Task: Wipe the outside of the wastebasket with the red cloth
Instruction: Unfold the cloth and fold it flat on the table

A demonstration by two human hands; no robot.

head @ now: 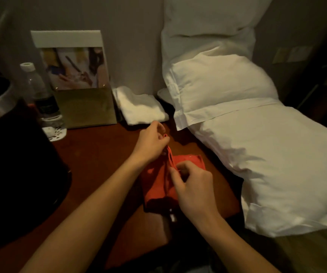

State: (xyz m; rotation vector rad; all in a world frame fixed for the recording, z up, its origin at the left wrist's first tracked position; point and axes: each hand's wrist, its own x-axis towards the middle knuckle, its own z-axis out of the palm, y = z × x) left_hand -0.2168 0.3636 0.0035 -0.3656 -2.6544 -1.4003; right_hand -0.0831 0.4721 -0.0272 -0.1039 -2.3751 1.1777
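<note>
A red cloth [158, 182] lies partly lifted on the brown bedside table [99, 154]. My left hand [150, 142] pinches its upper edge and holds it raised above the table. My right hand [190, 184] pinches the same edge lower down, near the cloth's middle. The dark wastebasket [15, 164] with a silver rim stands on the table at the far left, apart from both hands; part of it is cut off by the frame edge.
A water bottle [44, 103], a gold card holder with a picture [79, 89] and a folded white towel [141, 107] stand at the table's back. White pillows [257, 144] on the bed press against the table's right edge.
</note>
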